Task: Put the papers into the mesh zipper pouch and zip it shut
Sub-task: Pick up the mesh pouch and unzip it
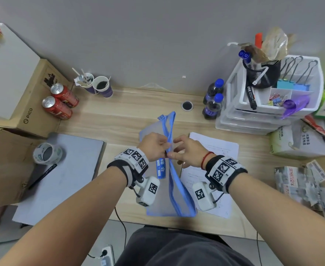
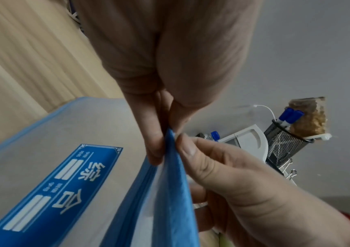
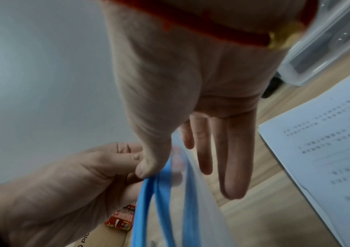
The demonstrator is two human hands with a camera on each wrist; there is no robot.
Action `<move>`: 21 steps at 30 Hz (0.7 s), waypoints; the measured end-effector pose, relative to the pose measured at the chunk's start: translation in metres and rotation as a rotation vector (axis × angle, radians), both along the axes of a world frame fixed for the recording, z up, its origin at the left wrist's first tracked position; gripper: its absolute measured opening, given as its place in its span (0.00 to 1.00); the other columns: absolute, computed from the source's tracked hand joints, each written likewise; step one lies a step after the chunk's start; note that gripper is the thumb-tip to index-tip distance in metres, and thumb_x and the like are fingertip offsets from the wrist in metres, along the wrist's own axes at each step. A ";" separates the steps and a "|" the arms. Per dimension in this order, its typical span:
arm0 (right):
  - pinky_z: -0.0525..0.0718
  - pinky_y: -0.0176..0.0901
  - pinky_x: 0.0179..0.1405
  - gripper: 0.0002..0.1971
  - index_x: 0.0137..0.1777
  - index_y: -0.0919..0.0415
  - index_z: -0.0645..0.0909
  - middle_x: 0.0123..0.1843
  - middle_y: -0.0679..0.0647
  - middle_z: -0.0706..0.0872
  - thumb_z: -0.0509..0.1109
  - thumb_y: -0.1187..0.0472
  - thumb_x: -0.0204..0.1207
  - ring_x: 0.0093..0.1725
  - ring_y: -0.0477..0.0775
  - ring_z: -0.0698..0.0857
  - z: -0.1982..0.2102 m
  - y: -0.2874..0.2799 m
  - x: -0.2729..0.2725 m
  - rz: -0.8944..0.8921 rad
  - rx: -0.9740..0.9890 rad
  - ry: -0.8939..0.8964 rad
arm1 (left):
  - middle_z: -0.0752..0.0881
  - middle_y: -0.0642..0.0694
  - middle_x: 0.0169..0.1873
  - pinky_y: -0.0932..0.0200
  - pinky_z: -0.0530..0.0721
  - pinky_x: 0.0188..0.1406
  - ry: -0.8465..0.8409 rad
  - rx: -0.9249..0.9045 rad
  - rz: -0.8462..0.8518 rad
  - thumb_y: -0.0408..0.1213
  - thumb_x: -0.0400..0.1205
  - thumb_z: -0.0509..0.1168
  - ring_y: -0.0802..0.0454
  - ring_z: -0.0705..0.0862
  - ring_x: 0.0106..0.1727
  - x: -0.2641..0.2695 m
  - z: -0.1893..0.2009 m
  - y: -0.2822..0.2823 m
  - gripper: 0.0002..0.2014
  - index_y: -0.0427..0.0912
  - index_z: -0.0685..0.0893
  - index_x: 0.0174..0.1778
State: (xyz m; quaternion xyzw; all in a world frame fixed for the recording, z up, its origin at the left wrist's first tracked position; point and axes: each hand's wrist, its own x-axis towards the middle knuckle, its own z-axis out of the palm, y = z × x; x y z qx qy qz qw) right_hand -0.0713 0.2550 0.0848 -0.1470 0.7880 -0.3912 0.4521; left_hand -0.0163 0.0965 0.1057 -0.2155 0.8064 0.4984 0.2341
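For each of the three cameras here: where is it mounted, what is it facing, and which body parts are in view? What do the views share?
Head: worn on the head, looking down at the desk; both forearms, left hand and right hand show.
Left wrist: looks along the left hand at the mesh pouch; the right hand's thumb shows too.
Right wrist: looks along the right hand; the papers lie beyond.
Shared: all three show both hands pinching the pouch's blue zipper edge.

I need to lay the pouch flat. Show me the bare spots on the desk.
Bare wood lies between the paper cups and the cable hole, and left of the pouch up to the grey board. The right side is crowded: papers, bottles, drawer unit.
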 end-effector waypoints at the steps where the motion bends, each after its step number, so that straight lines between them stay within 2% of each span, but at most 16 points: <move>1: 0.93 0.52 0.40 0.31 0.68 0.53 0.73 0.56 0.55 0.87 0.79 0.47 0.67 0.48 0.58 0.91 0.000 0.001 0.001 0.018 -0.025 -0.014 | 0.82 0.39 0.33 0.47 0.88 0.45 0.000 0.097 0.018 0.23 0.80 0.62 0.41 0.84 0.35 0.000 -0.001 0.001 0.06 0.36 0.82 0.43; 3: 0.90 0.56 0.52 0.26 0.64 0.52 0.76 0.56 0.53 0.89 0.80 0.51 0.67 0.54 0.54 0.89 -0.003 0.001 0.003 0.081 -0.057 0.059 | 0.88 0.38 0.44 0.50 0.89 0.54 -0.042 0.179 0.027 0.20 0.76 0.65 0.42 0.89 0.44 -0.002 -0.003 0.001 0.17 0.34 0.82 0.60; 4: 0.88 0.57 0.56 0.25 0.63 0.51 0.77 0.56 0.53 0.90 0.80 0.53 0.68 0.56 0.53 0.89 -0.004 0.002 0.003 0.092 -0.068 0.080 | 0.90 0.39 0.49 0.47 0.88 0.59 -0.049 0.145 0.024 0.23 0.74 0.68 0.43 0.90 0.49 -0.003 -0.008 0.002 0.21 0.35 0.82 0.64; 5: 0.88 0.58 0.56 0.25 0.64 0.52 0.77 0.56 0.53 0.90 0.79 0.55 0.68 0.56 0.53 0.89 -0.007 0.003 0.004 0.082 -0.079 0.064 | 0.91 0.41 0.50 0.45 0.87 0.60 -0.043 0.100 0.027 0.28 0.72 0.71 0.44 0.91 0.50 -0.003 -0.012 0.002 0.23 0.39 0.83 0.65; 6: 0.90 0.58 0.52 0.24 0.64 0.53 0.77 0.55 0.54 0.91 0.79 0.57 0.68 0.54 0.53 0.90 -0.008 0.003 0.004 0.056 -0.096 0.023 | 0.91 0.44 0.49 0.44 0.88 0.59 -0.046 0.059 0.041 0.36 0.71 0.74 0.46 0.91 0.49 -0.003 -0.012 0.005 0.23 0.43 0.84 0.64; 8: 0.92 0.53 0.40 0.17 0.59 0.52 0.80 0.54 0.58 0.90 0.76 0.61 0.71 0.54 0.57 0.90 -0.012 0.003 0.006 0.037 -0.141 -0.058 | 0.88 0.47 0.46 0.44 0.90 0.53 -0.043 0.044 0.107 0.50 0.66 0.78 0.45 0.92 0.46 -0.003 -0.014 0.009 0.25 0.46 0.84 0.58; 9: 0.92 0.49 0.39 0.13 0.56 0.52 0.81 0.55 0.59 0.89 0.74 0.63 0.73 0.56 0.56 0.89 -0.013 0.004 0.006 0.038 -0.164 -0.094 | 0.87 0.47 0.44 0.45 0.91 0.50 -0.044 0.045 0.135 0.53 0.65 0.79 0.44 0.92 0.45 -0.004 -0.015 0.010 0.27 0.45 0.83 0.56; 10: 0.91 0.46 0.40 0.11 0.55 0.52 0.82 0.56 0.58 0.88 0.73 0.65 0.75 0.58 0.54 0.88 -0.013 0.005 0.006 0.030 -0.188 -0.142 | 0.87 0.46 0.44 0.47 0.92 0.48 -0.051 0.037 0.148 0.52 0.64 0.80 0.44 0.92 0.44 -0.005 -0.015 0.010 0.27 0.45 0.83 0.54; 12: 0.91 0.44 0.45 0.15 0.55 0.51 0.82 0.54 0.52 0.88 0.69 0.72 0.77 0.56 0.44 0.88 -0.012 0.009 0.007 0.008 -0.243 -0.267 | 0.88 0.45 0.43 0.55 0.89 0.41 -0.048 -0.004 0.132 0.49 0.61 0.83 0.50 0.90 0.41 -0.006 -0.016 0.007 0.26 0.47 0.81 0.50; 13: 0.91 0.44 0.48 0.18 0.60 0.51 0.81 0.51 0.48 0.87 0.66 0.74 0.78 0.51 0.40 0.88 -0.012 0.011 0.006 0.003 -0.266 -0.336 | 0.88 0.45 0.42 0.59 0.87 0.38 -0.041 -0.032 0.118 0.47 0.60 0.83 0.53 0.88 0.39 -0.005 -0.016 0.005 0.25 0.48 0.80 0.48; 15: 0.90 0.44 0.52 0.25 0.73 0.55 0.75 0.52 0.45 0.86 0.62 0.76 0.80 0.44 0.42 0.90 -0.015 0.013 0.006 0.000 -0.268 -0.425 | 0.89 0.44 0.41 0.61 0.84 0.35 -0.033 -0.074 0.106 0.44 0.60 0.83 0.54 0.85 0.36 -0.004 -0.015 0.005 0.25 0.47 0.78 0.47; 16: 0.90 0.44 0.53 0.28 0.77 0.55 0.71 0.55 0.47 0.86 0.61 0.77 0.80 0.43 0.44 0.91 -0.017 0.013 0.005 -0.006 -0.256 -0.435 | 0.89 0.44 0.42 0.60 0.85 0.36 -0.034 -0.074 0.107 0.41 0.61 0.82 0.53 0.84 0.36 -0.005 -0.015 0.006 0.25 0.46 0.79 0.49; 18: 0.90 0.45 0.53 0.31 0.80 0.53 0.68 0.60 0.49 0.85 0.64 0.76 0.79 0.43 0.48 0.91 -0.017 0.013 0.003 -0.028 -0.248 -0.426 | 0.88 0.42 0.46 0.55 0.89 0.40 -0.048 -0.007 0.140 0.35 0.65 0.78 0.49 0.87 0.40 -0.006 -0.013 0.008 0.22 0.43 0.80 0.53; 21: 0.91 0.50 0.52 0.31 0.70 0.40 0.74 0.57 0.50 0.88 0.72 0.72 0.74 0.44 0.46 0.91 -0.018 0.015 0.003 -0.053 -0.270 -0.360 | 0.87 0.39 0.52 0.39 0.91 0.49 -0.061 0.104 0.162 0.29 0.69 0.73 0.36 0.90 0.50 -0.005 -0.015 0.006 0.20 0.45 0.81 0.55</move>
